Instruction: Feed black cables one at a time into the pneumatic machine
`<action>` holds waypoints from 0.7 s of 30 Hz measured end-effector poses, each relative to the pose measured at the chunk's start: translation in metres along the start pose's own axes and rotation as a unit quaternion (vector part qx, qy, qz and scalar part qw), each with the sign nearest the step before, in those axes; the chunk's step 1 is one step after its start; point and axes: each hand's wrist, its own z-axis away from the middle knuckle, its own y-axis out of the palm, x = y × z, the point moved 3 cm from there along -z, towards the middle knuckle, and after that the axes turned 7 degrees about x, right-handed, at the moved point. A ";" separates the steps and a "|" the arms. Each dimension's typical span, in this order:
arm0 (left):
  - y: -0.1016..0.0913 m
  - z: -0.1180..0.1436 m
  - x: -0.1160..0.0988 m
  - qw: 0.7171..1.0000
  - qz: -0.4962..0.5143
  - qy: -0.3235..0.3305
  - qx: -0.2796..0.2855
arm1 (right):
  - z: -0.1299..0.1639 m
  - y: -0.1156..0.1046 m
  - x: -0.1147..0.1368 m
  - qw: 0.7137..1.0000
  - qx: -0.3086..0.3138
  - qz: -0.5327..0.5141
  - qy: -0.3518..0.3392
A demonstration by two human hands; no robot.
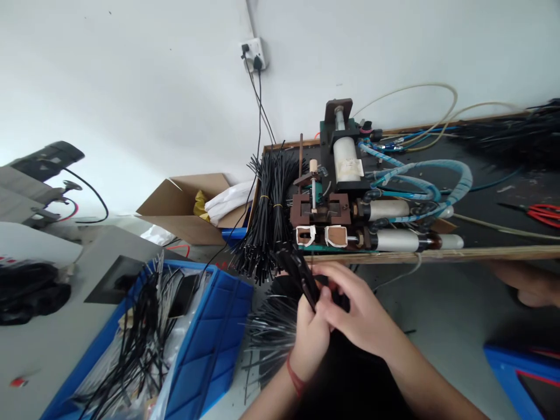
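Observation:
Both hands meet in front of the bench edge, holding a small bunch of short black wires (300,273). My left hand (310,338), with a red band at its wrist, grips the bunch from below. My right hand (355,312) closes over the bunch from the right, fingers pinching it. Just beyond them stands a small pneumatic machine (336,198) with white cylinders and blue hoses. A tied bundle of black wires (269,213) lies at the machine's left. More black wires (271,332) fan out under my hands.
A blue crate (210,344) with loose black wires sits at lower left. An open cardboard box (188,207) lies behind it. Red-handled cutters (545,213) rest on the dark bench at right. A wall socket (254,53) with cables is above. Another blue crate (525,373) is at lower right.

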 end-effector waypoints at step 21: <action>-0.023 0.011 0.010 0.985 -0.166 0.030 0.018 | -0.020 0.022 -0.022 0.994 0.000 -0.101 0.035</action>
